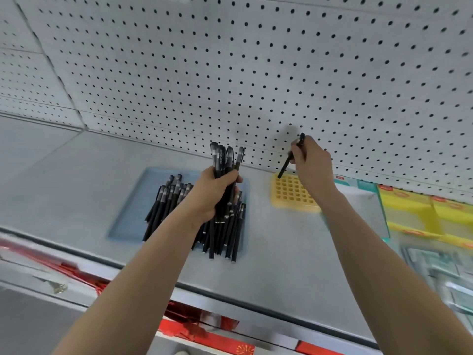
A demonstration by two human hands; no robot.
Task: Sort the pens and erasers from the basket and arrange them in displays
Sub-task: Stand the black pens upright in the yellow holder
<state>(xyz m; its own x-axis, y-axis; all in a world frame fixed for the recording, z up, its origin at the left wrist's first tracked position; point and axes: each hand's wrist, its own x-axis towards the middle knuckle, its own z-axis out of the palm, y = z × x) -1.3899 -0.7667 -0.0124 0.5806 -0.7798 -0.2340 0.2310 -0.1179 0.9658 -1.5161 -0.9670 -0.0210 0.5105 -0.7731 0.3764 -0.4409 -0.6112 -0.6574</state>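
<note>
My left hand grips a bundle of black pens, caps up, above a blue tray where several more black pens lie in a heap. My right hand pinches a single black pen, tilted with its lower end over the far left corner of a yellow grid pen holder. The holder's cells that show are empty; my right wrist hides its right part.
Tray and holder sit on a grey shelf backed by a white pegboard. Yellow and green packaged goods stand at the right. Red packaging shows on the shelf below the front edge.
</note>
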